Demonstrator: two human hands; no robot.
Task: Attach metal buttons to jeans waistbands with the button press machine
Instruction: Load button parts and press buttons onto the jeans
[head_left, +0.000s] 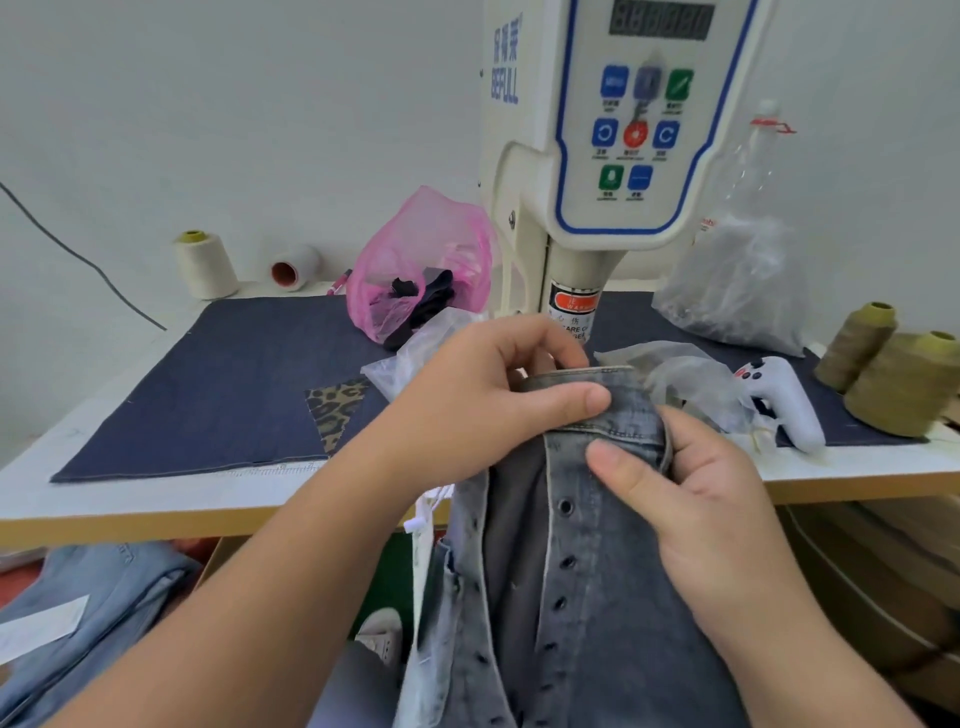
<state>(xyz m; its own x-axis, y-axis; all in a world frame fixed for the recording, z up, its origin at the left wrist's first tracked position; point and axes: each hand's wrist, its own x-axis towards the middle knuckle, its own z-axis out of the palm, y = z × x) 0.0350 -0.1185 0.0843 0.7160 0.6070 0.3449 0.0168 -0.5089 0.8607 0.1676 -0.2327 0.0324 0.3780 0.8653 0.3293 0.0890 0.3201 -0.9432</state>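
A: Nearest to us, what do we have?

B: A pair of grey-blue jeans (587, 597) hanging off the front edge of the counter (156, 499). Their lower part is cut off by the bottom of the frame. The fly, with its row of dark buttonholes (565, 506), runs up and away from us, so the long axis points toward the machine.

A: And our hands?

B: Our left hand (483, 410) pinches the waistband (613, 400) at its top left, thumb on the near face, fingers curled over the far edge. Our right hand (691, 499) grips the waistband's right end, thumb pressed flat on the denim, fingers wrapped behind and hidden from us.

A: Can we see a metal button?

B: We cannot tell; our left fingers cover the spot under the press head.

A: Farther on?

B: The waistband sits just before the column of the cream button press machine (613, 156), whose warning label is partly hidden by our left hand. Its display digits are too blurred to read. A white handheld tool (779, 400) lies to the right beside clear plastic bags (737, 280) and olive thread cones (904, 384). A dark denim mat (208, 384) covers the counter; a pink bag (421, 265) and cream thread spools (205, 265) stand toward the wall.
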